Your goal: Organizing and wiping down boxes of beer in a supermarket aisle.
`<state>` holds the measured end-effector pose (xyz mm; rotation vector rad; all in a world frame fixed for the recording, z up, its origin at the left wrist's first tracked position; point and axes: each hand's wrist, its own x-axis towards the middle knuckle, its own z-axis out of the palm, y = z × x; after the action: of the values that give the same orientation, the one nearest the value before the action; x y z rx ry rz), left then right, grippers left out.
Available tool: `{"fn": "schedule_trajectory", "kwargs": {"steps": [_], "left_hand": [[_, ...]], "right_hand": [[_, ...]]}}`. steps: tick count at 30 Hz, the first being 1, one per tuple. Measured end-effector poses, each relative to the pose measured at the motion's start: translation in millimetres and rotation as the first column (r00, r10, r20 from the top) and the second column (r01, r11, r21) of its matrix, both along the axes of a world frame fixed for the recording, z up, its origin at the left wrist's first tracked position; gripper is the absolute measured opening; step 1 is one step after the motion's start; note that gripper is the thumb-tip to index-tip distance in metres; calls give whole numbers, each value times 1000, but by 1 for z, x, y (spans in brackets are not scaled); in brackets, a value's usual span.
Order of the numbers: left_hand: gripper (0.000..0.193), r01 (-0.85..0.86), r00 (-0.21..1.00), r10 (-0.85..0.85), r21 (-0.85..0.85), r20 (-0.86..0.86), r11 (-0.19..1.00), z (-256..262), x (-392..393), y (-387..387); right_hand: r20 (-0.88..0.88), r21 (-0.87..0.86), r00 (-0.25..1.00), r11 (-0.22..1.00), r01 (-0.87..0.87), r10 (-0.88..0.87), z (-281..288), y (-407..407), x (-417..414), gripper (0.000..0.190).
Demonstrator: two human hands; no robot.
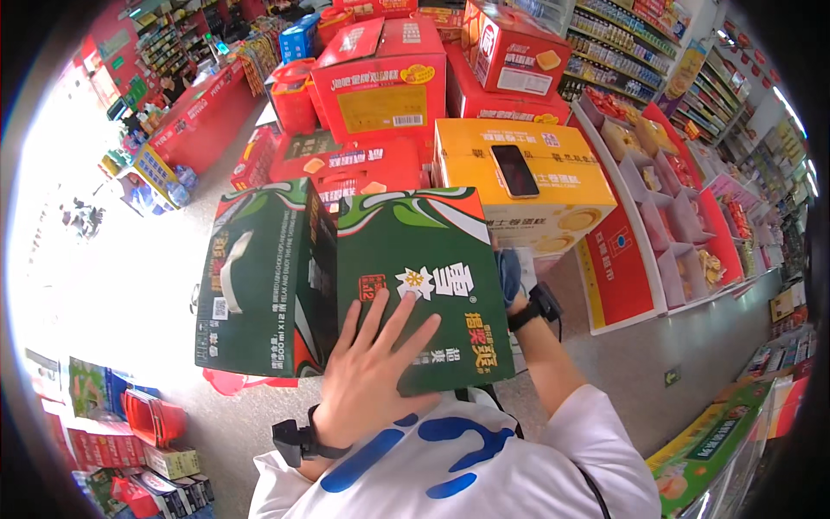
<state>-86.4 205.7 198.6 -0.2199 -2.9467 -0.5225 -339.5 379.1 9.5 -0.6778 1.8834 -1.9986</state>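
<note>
A green beer carton (pixel 415 259) with its broad printed face up lies right in front of me. My left hand (pixel 382 357) rests flat on its near left part, fingers spread. At the carton's right side is my right hand (pixel 509 276), mostly hidden behind the edge, with a blue cloth or glove about it; whether its fingers grip the carton I cannot tell. Close on the left stands a second green carton (pixel 259 279) with a white carrying handle (pixel 233 272). A smartphone (pixel 515 170) lies on a yellow Swiss roll carton (pixel 551 146) just beyond.
Red cartons (pixel 382 78) are piled beyond the green ones. A divided display bin (pixel 668 214) of packaged snacks stands at the right, a red counter (pixel 207 107) at the far left. Red shopping baskets (pixel 152 415) stand at the lower left, a green display case (pixel 713 447) at the lower right.
</note>
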Motion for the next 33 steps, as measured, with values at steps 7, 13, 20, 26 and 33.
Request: {"fn": "schedule_trajectory", "kwargs": {"steps": [7,13,20,26,33], "left_hand": [[95,9,1000,-9,-7,-29,1000,-4,0,4],[94,-19,1000,19,-1,-2,1000,-3,0,4],[94,-29,999,29,4,28,1000,-4,-4,4],[93,-39,998,39,0,46,999,-2,-7,4],[90,-49,998,48,24,50,998,-3,-7,2]], "right_hand": [[212,-268,977,959,94,-37,-17,-15,-28,54],[434,-377,894,924,67,112,-49,12,51,51],[612,-454,751,888,76,248,-46,75,159,47],[694,-257,712,960,114,101,42,65,181,42],[589,-118,807,993,31,44,10,102,183,42]]}}
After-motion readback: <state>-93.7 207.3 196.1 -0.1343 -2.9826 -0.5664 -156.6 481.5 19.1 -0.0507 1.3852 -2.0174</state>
